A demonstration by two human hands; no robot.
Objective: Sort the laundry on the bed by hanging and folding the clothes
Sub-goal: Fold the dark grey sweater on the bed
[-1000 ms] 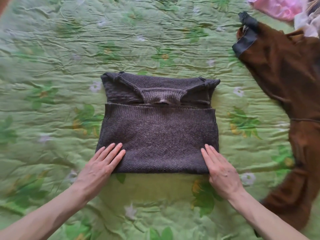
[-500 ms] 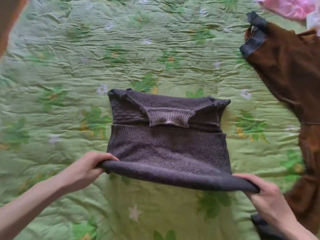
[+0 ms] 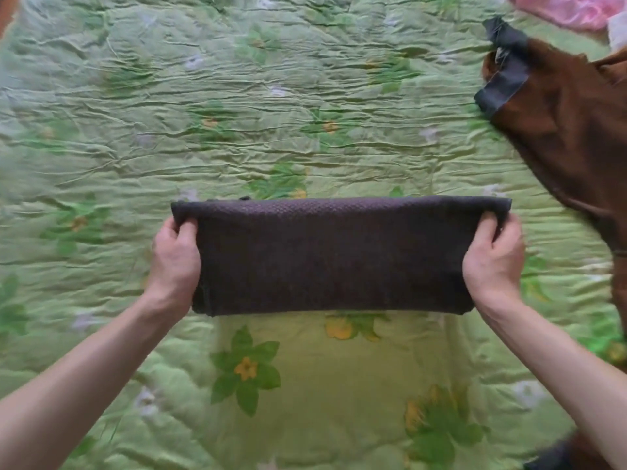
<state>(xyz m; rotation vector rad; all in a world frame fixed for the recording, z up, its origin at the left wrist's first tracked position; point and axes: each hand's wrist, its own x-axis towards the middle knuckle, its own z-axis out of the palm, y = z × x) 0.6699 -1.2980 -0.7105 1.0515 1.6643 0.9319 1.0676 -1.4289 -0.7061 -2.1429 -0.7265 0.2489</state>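
Green quilt: the floral bedspread (image 3: 305, 385) lies bare and crinkled nearest me, with room to set the fold down.
My left hand: my left hand (image 3: 176, 262) grips the left end of the sweater, thumb on top, fingers tucked underneath out of sight.
My right hand: my right hand (image 3: 493, 262) grips the right end the same way, thumb pinching the far corner.
Sweater: the dark knitted sweater (image 3: 339, 256) is stretched between my hands as a long folded band just over the middle of the bed; I cannot tell whether its underside touches the quilt.
Step in hand: I judge this to be the last fold over, doubling the near half onto the far half.
Doing it well: keep both ends level and taut so the edges meet square, lower it flat, then smooth the top; the thick knit will bulge if I let go unevenly.
Further off: a brown garment with a dark cuff (image 3: 559, 130) sprawls to the right, unfolded.
Farthest: something pink (image 3: 563, 10) sits at the top right corner.
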